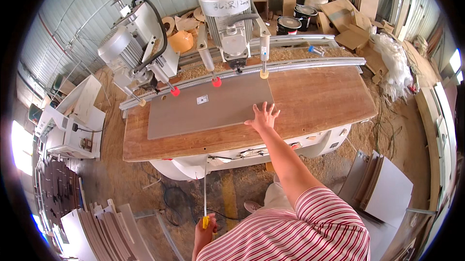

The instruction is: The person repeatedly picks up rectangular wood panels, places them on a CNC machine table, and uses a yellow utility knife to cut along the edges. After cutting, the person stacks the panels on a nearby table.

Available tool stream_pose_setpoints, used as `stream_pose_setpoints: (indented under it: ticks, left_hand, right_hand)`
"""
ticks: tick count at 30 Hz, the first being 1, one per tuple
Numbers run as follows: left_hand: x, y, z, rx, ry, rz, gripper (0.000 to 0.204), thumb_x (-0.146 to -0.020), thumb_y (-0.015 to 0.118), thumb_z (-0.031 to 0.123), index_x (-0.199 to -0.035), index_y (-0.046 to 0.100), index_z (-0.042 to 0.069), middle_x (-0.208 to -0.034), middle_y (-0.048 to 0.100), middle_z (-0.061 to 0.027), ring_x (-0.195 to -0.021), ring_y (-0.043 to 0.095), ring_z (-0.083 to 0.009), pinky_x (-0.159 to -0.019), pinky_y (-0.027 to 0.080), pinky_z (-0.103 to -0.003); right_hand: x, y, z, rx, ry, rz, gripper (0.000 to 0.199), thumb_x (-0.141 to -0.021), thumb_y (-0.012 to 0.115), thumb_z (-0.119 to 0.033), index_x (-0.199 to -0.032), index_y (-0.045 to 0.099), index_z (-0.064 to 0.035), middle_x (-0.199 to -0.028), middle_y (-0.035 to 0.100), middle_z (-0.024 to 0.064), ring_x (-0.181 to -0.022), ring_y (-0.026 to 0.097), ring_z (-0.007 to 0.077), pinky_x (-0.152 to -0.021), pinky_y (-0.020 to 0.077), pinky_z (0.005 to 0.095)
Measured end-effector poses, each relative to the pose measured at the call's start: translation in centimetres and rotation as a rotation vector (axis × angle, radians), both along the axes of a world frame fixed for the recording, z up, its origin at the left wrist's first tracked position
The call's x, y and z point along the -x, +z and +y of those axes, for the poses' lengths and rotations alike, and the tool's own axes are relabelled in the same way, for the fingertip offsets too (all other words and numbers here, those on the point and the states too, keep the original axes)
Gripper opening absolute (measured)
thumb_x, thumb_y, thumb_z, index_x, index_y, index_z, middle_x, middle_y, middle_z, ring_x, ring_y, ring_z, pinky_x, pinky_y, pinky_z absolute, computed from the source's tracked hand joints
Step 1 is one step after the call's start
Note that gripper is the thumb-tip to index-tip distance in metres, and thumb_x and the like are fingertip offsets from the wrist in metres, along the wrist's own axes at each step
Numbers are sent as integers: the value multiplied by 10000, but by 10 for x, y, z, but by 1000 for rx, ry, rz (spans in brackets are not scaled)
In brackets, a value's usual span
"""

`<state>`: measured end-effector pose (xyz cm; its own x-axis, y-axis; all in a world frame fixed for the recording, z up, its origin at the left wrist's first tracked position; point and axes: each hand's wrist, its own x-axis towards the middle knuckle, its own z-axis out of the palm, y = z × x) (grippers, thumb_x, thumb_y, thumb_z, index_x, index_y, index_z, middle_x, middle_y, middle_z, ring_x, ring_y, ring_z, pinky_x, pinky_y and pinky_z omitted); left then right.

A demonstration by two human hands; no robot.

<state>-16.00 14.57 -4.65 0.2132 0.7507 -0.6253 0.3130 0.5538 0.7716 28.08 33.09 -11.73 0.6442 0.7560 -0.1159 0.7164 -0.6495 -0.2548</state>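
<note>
A flat grey-brown panel (203, 108) with a small white label lies on the wooden tabletop (319, 96) of a drilling machine. My right hand (264, 117) is spread with fingers apart over the panel's right end, near its front corner. Low in front of the table, my left hand (205, 232) is closed round a yellow-handled tool (206, 221). A long thin metal rod (205, 188) runs up from its handle toward the table's front edge. Two drill heads stand behind the panel: one motor (227, 9) in the middle, another motor (121, 50) to the left.
Red-tipped hold-down rods (216, 82) reach over the panel's far edge. A metal rail (315, 64) runs along the back. Stacked panels stand at lower left (92, 232) and lower right (387, 188). Cables and sawdust lie on the floor; cardboard boxes (346, 18) are behind.
</note>
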Motion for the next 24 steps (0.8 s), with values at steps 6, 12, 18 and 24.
stream_pose_setpoints:
  ticks: [6,12,18,24]
  left_hand:
    - [-10,26,5,-21,-97,96,297,-975,549,172,-1211,581,-6,-728,594,-39,-612,516,-84,-561,438,-244]
    - [-14,46,5,-37,-64,52,269,-968,568,155,-1201,589,23,-734,619,-31,-606,515,-67,-551,427,-228]
    - [-18,47,8,-32,-50,46,264,-972,562,149,-1204,586,25,-724,618,-29,-610,512,-67,-564,423,-220]
    - [-42,56,10,-48,-41,38,248,-976,546,143,-1185,584,15,-702,598,-19,-586,498,-73,-542,414,-224]
  right_hand:
    - [-2,-3,3,42,56,-19,914,-713,739,-612,-1468,390,-233,-1555,262,210,-1432,216,462,-1140,167,617]
    - [-3,-8,4,98,76,-82,931,-741,671,-673,-1496,342,-237,-1554,259,216,-1424,237,456,-1125,220,601]
    - [-4,-2,4,140,88,-55,903,-784,633,-664,-1508,318,-226,-1561,242,223,-1433,208,464,-1126,203,616]
    - [16,-47,-14,-103,309,-126,696,-913,584,-429,-1489,339,-125,-1547,270,216,-1411,248,461,-1141,212,591]
